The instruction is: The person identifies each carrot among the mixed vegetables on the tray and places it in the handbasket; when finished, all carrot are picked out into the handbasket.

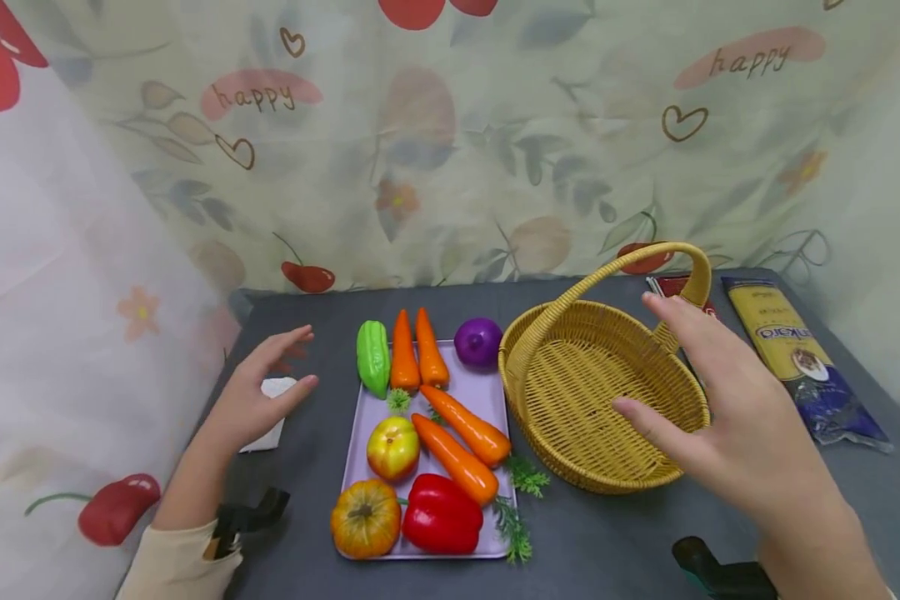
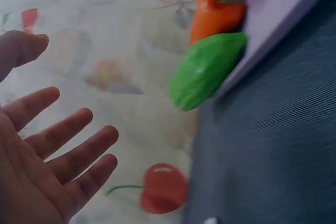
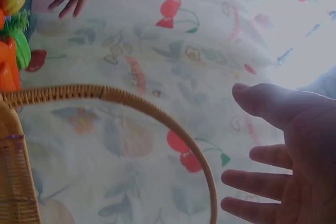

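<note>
My left hand hovers left of a lilac tray, fingers spread and relaxed, holding nothing. On the tray lie several carrots, a ridged green vegetable, a purple onion, a yellow-and-red fruit, a small pumpkin and a red bell pepper. To its right stands a wicker basket with its handle up and its woven floor showing. Fingers extended, my right hand is raised over the basket's right side. In the right wrist view its fingertips are near the handle, with nothing in the grasp.
A yellow-and-blue packet lies at the table's right, and a red packet shows behind the basket handle. Something white and flat lies under my left hand. Patterned cloth hangs behind the grey table and along its sides.
</note>
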A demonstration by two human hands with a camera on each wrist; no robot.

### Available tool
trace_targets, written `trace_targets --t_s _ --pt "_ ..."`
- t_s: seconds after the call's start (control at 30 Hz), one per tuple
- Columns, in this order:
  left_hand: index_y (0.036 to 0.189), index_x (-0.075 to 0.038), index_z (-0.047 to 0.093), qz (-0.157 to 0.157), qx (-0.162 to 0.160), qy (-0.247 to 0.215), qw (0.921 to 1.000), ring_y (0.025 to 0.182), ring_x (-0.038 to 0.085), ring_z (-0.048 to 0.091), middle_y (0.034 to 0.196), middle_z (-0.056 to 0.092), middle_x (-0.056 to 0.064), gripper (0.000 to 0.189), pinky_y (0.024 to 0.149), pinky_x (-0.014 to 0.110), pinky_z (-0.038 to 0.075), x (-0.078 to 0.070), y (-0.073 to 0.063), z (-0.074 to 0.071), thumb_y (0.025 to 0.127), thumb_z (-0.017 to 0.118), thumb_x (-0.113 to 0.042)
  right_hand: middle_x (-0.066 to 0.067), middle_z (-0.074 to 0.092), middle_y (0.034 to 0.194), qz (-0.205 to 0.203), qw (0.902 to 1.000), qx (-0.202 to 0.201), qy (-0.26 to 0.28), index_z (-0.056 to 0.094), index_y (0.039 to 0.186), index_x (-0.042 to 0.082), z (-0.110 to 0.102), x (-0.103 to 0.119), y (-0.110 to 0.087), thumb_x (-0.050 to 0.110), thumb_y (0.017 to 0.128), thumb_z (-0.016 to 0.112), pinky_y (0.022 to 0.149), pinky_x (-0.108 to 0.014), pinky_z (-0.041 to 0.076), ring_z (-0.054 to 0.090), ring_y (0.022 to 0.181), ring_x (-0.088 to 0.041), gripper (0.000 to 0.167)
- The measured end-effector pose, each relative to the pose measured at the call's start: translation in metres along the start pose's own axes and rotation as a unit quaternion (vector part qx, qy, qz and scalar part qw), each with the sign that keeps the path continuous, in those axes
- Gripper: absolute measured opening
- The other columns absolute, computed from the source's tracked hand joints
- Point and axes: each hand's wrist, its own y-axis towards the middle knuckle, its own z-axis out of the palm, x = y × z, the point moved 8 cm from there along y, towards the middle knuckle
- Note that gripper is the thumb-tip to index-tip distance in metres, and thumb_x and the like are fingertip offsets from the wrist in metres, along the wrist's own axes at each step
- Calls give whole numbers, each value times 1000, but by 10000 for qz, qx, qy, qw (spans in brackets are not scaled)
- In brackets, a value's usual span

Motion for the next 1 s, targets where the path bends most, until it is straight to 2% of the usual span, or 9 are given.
trace_targets --t_s 0.1,0.17,0.23,0.33,0.47,0.6,0.77,0.9,1.0 --pt "154 -14 47 -65 252 -108 9996 117 31 61 144 53 12 69 93 39 50 15 -1 22 92 77 -10 -5 48 155 -150 9998 134 92 42 158 19 11 8 0 28 75 92 118 -33 28 43 142 -32 97" --pt "153 -12 47 -41 444 -91 9990 112 33 63 141 54 16 68 89 49 52 23 -2 37 92 77 -12 -4 48 155 -213 9994 239 102 42 158 19 19 12 -1 28 75 92 116 -32 30 45 141 -30 97" --pt "151 -9 48 -47 593 -85 9982 106 32 64 135 56 17 67 86 52 53 27 -2 49 91 78 -13 -4 48 154 -238 9991 333 99 42 158 19 26 16 -2 30 77 91 116 -35 33 46 140 -29 96" --pt "147 -5 51 19 663 -176 9976 92 27 63 121 60 17 64 80 43 55 31 -4 60 89 79 -10 -4 51 152 -392 9985 376 43 43 157 18 34 22 -3 42 85 84 111 -43 39 49 138 -27 86" --pt "139 -3 53 -114 741 -529 9958 78 20 58 110 60 12 58 73 33 53 37 -8 72 88 80 -8 -5 54 148 -613 9972 431 9 45 156 17 43 30 -4 57 94 68 103 -51 46 52 134 -26 77" --pt "133 -5 54 -324 877 -881 9917 72 16 53 104 58 9 52 66 28 48 46 -15 83 89 81 -8 -5 55 147 -596 9963 617 70 45 155 17 57 35 -6 48 90 77 99 -53 49 54 133 -25 78" --pt "126 -7 59 -399 869 -829 9920 68 14 47 91 53 6 44 62 27 41 53 -18 88 88 81 -10 -4 57 141 -512 9955 782 158 51 150 16 80 38 -8 33 85 84 90 -42 56 61 120 -21 75" --pt "122 -8 62 -290 820 -664 9940 67 13 45 86 50 3 37 62 28 38 55 -18 90 89 80 -11 2 59 131 -348 9957 790 331 58 143 17 96 38 -10 29 85 83 77 -29 57 63 100 -10 65" --pt "121 -9 65 -188 790 -623 9948 66 14 46 85 51 3 36 61 27 38 55 -17 91 88 81 -11 5 61 126 -219 9949 891 423 61 140 17 106 39 -14 29 85 84 74 -26 56 62 94 -7 61"
